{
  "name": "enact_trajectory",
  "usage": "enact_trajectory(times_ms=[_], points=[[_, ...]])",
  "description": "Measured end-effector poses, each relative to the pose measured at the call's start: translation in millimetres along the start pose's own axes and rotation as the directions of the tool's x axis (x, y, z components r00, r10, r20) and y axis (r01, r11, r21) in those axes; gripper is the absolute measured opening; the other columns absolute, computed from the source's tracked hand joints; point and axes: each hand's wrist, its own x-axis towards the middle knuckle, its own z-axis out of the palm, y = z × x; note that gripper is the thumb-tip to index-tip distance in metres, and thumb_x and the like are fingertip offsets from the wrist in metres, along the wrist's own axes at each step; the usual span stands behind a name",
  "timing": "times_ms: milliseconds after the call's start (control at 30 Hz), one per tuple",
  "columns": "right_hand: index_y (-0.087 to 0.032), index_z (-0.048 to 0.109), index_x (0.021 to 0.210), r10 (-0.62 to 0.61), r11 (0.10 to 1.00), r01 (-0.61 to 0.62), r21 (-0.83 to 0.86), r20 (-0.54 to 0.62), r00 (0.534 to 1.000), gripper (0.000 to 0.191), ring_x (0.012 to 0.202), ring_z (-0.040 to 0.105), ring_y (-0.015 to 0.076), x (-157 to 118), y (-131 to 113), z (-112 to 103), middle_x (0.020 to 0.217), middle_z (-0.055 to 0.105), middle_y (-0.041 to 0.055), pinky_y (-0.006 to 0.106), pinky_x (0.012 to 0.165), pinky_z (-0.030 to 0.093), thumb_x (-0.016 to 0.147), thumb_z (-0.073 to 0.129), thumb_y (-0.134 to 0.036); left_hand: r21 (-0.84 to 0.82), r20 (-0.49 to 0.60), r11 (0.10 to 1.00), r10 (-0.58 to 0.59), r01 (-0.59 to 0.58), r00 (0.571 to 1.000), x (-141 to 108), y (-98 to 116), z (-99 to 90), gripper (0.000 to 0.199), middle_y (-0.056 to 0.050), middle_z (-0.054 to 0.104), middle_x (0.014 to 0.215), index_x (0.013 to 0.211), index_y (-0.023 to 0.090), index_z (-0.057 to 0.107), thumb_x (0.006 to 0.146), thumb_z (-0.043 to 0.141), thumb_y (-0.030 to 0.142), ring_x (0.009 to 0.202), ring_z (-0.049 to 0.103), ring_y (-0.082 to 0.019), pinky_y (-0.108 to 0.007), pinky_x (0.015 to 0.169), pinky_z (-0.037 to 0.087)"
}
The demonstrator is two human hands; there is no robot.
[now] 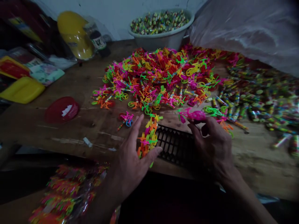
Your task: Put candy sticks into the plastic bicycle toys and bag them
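Observation:
My left hand (130, 158) has its fingers stretched and thumb apart, beside a row of small colourful plastic toys (147, 140) at the left end of a black slotted rack (173, 144). Whether its fingers touch the row is hard to tell. My right hand (213, 140) is closed in a pinch on a pink plastic toy (195, 115), held over the rack's right end; a green bit shows at the toy's left. Behind the rack lies a large heap of toy bicycles (149, 84) in pink, orange, green and yellow.
A grey basin (161, 40) full of small candy tubes stands at the back. More tubes (257, 99) spread at the right. On the left are a red dish (62, 109), a yellow scoop (23, 90) and a yellow cap (72, 34). Bagged toys (63, 189) lie below the table edge.

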Motion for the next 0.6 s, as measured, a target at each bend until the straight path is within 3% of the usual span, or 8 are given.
enact_trajectory(times_ms=[100, 267, 433, 600], points=[[-0.018, 0.058, 0.098, 0.046, 0.986, -0.050, 0.159, 0.026, 0.999, 0.019, 0.062, 0.054, 0.0140, -6, -18, -2, 0.077, 0.062, 0.0014, 0.026, 0.056, 0.042, 0.083, 0.060, -0.029, 0.028, 0.005, 0.996, 0.082, -0.082, 0.997, 16, 2, -13.3, 0.056, -0.005, 0.042, 0.144, 0.142, 0.026, 0.034, 0.090, 0.051, 0.038, 0.131, 0.041, -0.024, -0.044, 0.110, 0.034], [-0.017, 0.060, 0.098, -0.136, 0.959, 0.112, 0.260, 0.076, 0.988, 0.018, 0.077, 0.061, 0.0169, -14, -36, 12, 0.087, 0.065, 0.0059, 0.029, 0.069, 0.048, 0.085, 0.047, -0.014, -0.092, 0.077, 0.969, 0.238, -0.231, 0.968, 63, -3, -6.9, 0.039, -0.004, 0.057, 0.130, 0.131, 0.021, 0.051, 0.095, 0.042, 0.033, 0.118, 0.054, -0.021, -0.036, 0.102, 0.041], [-0.017, 0.062, 0.099, -0.101, 0.948, 0.072, 0.311, 0.079, 0.992, 0.019, 0.082, 0.064, 0.0177, -18, -32, 17, 0.092, 0.067, 0.0063, 0.029, 0.072, 0.048, 0.084, 0.051, -0.014, -0.316, 0.139, 0.922, 0.279, -0.225, 0.950, 84, -14, 9.0, 0.035, -0.006, 0.065, 0.117, 0.116, 0.018, 0.063, 0.095, 0.041, 0.035, 0.107, 0.060, -0.019, -0.030, 0.093, 0.045], [-0.018, 0.063, 0.097, -0.041, 0.897, -0.033, 0.441, 0.159, 0.986, 0.016, 0.080, 0.063, 0.0175, -15, -39, 22, 0.090, 0.067, 0.0050, 0.029, 0.072, 0.048, 0.084, 0.053, -0.019, -0.366, 0.134, 0.913, 0.243, -0.180, 0.961, 82, -15, 11.9, 0.034, -0.004, 0.067, 0.110, 0.116, 0.019, 0.064, 0.093, 0.045, 0.035, 0.109, 0.059, -0.019, -0.032, 0.097, 0.043]])
